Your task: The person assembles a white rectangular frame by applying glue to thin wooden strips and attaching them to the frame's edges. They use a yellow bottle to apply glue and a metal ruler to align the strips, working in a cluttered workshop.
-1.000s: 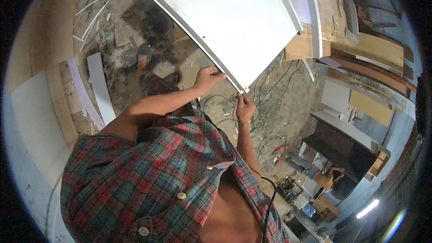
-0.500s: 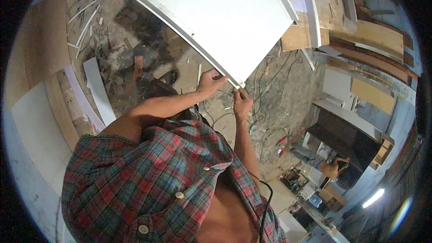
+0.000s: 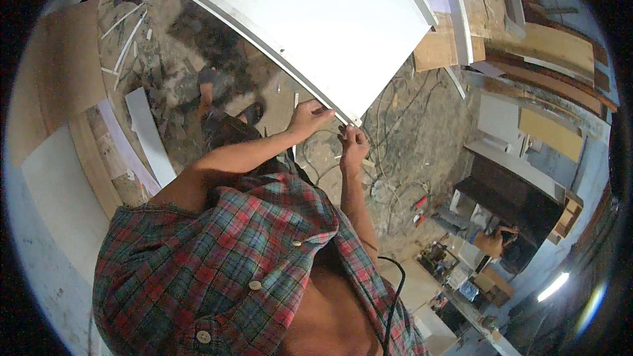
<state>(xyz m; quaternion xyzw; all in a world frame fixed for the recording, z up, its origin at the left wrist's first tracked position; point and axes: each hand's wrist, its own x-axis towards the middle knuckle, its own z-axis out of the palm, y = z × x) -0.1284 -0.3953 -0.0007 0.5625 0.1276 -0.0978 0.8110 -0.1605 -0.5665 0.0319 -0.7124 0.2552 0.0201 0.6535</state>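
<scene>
Visibly, left hand (image 3: 308,122) pinches rimmed white panel (image 3: 330,33) by its edge; right hand (image 3: 355,148) curls fingers at its corner, grip undeterminable.

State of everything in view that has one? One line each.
Left hand: fingers bent at the panel's edge; firmness of grip unclear.
Right hand: fingers curled by the near corner; contact unclear.
White panel: raised strips along two sides.
Plaid shirt: open at chest.
Tube light: lit.
</scene>
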